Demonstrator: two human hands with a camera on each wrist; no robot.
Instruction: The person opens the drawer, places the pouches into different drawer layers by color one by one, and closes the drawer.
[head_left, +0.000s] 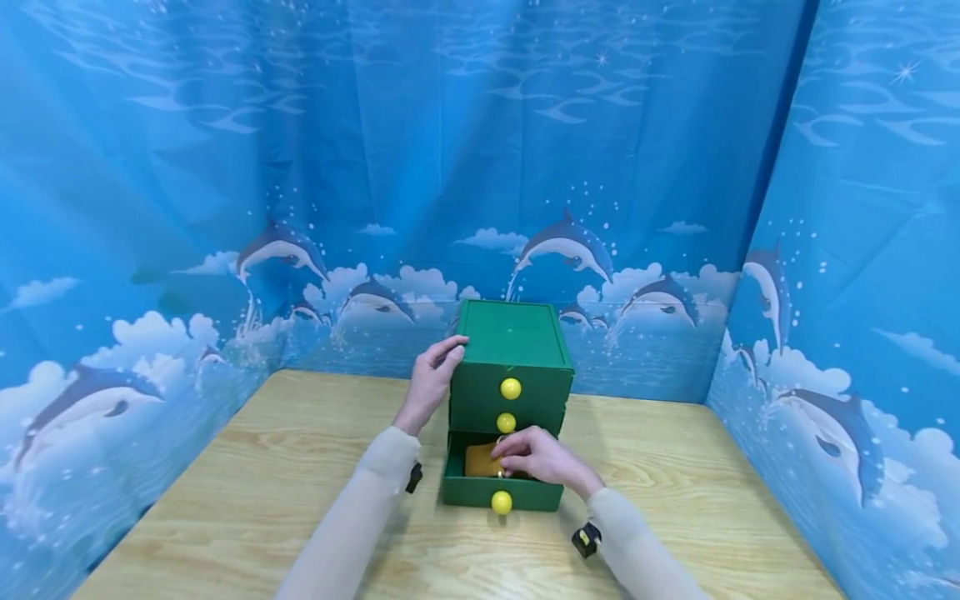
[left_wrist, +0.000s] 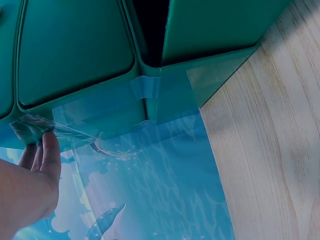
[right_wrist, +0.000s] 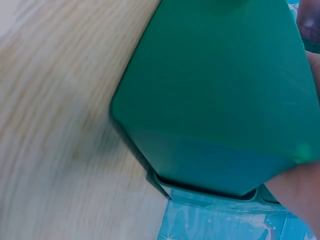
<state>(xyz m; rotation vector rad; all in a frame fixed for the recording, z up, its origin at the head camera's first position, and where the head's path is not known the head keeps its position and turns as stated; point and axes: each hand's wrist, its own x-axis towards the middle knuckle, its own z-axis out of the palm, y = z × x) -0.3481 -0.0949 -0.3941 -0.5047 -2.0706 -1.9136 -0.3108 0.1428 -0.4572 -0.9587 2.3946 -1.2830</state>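
A green cabinet of drawers (head_left: 513, 333) with round yellow knobs stands on the table, its bottom drawer (head_left: 536, 496) pulled out. My left hand (head_left: 430, 383) rests against the cabinet's upper left side, and in the left wrist view its fingertips (left_wrist: 51, 142) touch clear tape there. Over the pulled-out drawer, my right hand (head_left: 546, 458) pinches the right end of a flat orange-brown item (head_left: 478, 461), which looks like a small leather pouch. My fingers cover part of it. The right wrist view shows mostly the drawer's green front (right_wrist: 210, 75), with the hand partly in frame.
The cabinet stands on a light wooden table (head_left: 300, 467). Behind and beside the table hang blue curtains (head_left: 375, 208) printed with dolphins. The two upper drawers are closed, with yellow knobs (head_left: 511, 388) sticking out in front.
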